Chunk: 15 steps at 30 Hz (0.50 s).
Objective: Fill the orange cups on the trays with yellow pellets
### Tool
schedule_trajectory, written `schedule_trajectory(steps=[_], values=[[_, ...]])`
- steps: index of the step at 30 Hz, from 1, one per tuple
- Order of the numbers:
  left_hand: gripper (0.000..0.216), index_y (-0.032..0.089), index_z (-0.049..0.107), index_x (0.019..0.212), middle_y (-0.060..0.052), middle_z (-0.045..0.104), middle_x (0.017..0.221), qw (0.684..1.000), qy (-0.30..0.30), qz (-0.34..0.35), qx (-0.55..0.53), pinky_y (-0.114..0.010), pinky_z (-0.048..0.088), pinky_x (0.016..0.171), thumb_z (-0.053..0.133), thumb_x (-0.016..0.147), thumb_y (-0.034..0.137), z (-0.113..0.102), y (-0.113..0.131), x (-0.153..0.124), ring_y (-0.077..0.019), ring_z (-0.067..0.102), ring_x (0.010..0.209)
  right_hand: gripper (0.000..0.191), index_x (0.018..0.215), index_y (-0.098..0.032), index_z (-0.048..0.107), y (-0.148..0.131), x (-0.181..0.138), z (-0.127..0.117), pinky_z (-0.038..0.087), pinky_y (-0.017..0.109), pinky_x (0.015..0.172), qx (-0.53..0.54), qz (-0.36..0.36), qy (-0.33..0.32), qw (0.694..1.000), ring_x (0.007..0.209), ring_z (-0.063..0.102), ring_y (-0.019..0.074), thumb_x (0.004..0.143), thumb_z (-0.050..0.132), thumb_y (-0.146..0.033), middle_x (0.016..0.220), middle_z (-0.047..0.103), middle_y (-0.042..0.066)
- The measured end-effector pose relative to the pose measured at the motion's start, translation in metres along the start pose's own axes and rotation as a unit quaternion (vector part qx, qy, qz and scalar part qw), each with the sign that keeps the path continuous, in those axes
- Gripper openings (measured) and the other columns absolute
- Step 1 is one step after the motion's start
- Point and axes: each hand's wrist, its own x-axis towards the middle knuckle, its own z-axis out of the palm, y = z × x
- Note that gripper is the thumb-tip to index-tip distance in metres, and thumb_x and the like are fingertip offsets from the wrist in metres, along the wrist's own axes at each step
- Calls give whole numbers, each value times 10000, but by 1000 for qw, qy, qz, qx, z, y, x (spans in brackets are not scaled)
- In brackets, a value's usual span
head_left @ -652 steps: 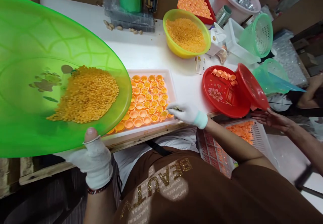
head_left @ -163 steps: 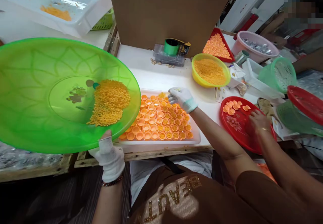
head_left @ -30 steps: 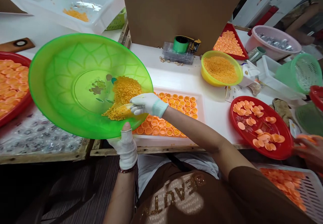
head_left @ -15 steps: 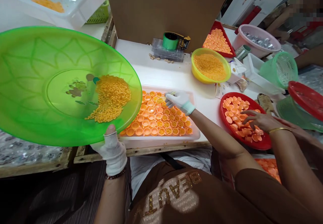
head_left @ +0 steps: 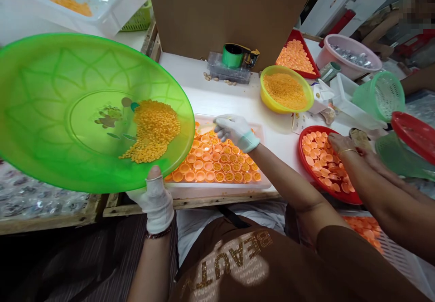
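My left hand [head_left: 154,200], in a white glove with the thumb bare, grips the near rim of a large green basin [head_left: 44,84]. Small yellow pellets [head_left: 158,129] lie heaped on the basin's right side. The basin overhangs the left part of a white tray [head_left: 267,180] packed with small orange cups [head_left: 190,158]. Cups toward the right hold yellow pellets; several nearer the left look empty. Above the tray's far side, my gloved right hand [head_left: 234,132] is closed on a small pale spoon [head_left: 205,129], its handle hidden by the fingers.
At the right, a co-worker's hand [head_left: 340,144] reaches into a red tray [head_left: 302,159] of orange cups. Behind stand a yellow bowl [head_left: 272,104] of pellets, a tape dispenser [head_left: 233,57] and a pink tub [head_left: 367,64]. A brown board [head_left: 231,12] rises at the back.
My right hand and the spoon have shifted left and slightly up over the tray. The co-worker's hand has moved toward the far side of the red tray. My left hand still holds the basin.
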Motion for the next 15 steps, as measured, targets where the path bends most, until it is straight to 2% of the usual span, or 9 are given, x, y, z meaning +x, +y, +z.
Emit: schedule_trajectory(steps=[4, 7, 9, 11, 15], values=[[646, 243, 557, 1289, -126, 665, 1391, 999, 6, -10, -34, -553, 491, 1193, 797, 757, 520, 4, 13, -1, -291, 660, 1273, 97, 883, -170, 703, -10, 13, 62, 521, 215, 520, -130, -60, -52, 988, 609, 651, 123, 912, 619, -207, 740, 688, 26], [627, 259, 583, 1225, -123, 688, 1335, 997, 23, -32, -59, -561, 501, 1180, 850, 708, 492, 5, 19, -3, -300, 674, 1237, 132, 799, -188, 672, -4, 23, 106, 553, 239, 559, -189, -46, -110, 975, 624, 685, 161, 902, 603, -144, 672, 667, 18], [630, 244, 581, 1207, -134, 677, 1355, 996, 36, -38, -69, -562, 498, 1181, 857, 688, 473, 7, 19, -5, -303, 671, 1245, 167, 777, -195, 646, 2, 27, 127, 579, 255, 557, -142, 3, -145, 979, 608, 698, 175, 906, 589, -105, 646, 663, 13], [669, 209, 567, 1257, -156, 651, 1403, 996, 29, -34, -81, -536, 501, 1184, 840, 703, 467, 8, 17, -6, -298, 664, 1270, 202, 772, -188, 620, 5, 28, 139, 601, 254, 560, -49, 69, -169, 982, 609, 707, 168, 925, 572, -65, 651, 670, 16], [778, 163, 500, 1362, -176, 610, 1455, 994, -2, -21, -104, -477, 509, 1185, 821, 736, 494, 11, 13, -7, -297, 637, 1323, 200, 808, -157, 615, 3, 25, 140, 595, 216, 568, 100, 181, -178, 962, 607, 681, 129, 990, 602, -75, 673, 686, 33]])
